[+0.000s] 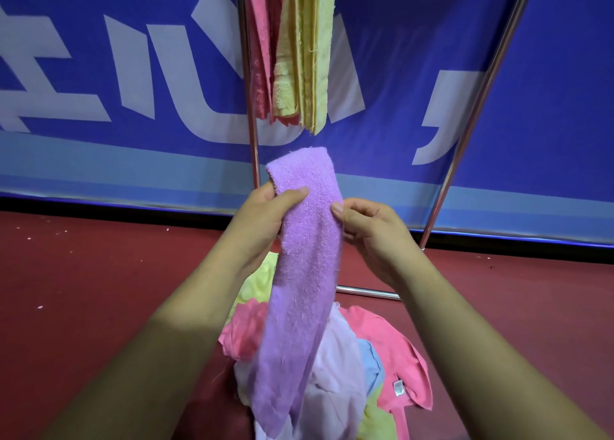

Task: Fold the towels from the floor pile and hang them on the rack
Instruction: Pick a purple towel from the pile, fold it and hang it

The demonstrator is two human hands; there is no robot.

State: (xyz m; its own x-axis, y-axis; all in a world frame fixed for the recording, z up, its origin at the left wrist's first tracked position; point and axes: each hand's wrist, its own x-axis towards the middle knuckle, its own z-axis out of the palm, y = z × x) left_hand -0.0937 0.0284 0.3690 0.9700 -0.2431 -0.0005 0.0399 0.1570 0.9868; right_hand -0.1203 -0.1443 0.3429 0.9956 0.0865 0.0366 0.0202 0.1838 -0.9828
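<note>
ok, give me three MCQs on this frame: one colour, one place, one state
1. Which colours hang on the metal rack?
A. blue and white
B. purple and green
C. a pink towel and a pale yellow towel

2. Where is the purple terry towel?
A. draped on the rack
B. gripped by the left hand and right hand, over the floor pile of mixed towels
C. flat on the red floor

3. What state is the purple terry towel in?
A. folded into a long narrow strip
B. balled up
C. spread out full width

Key:
1 C: the two hang side by side at the top of the frame.
2 B: both thumbs press on its upper part, and the pile lies below.
3 A: it hangs down as one narrow band.
</note>
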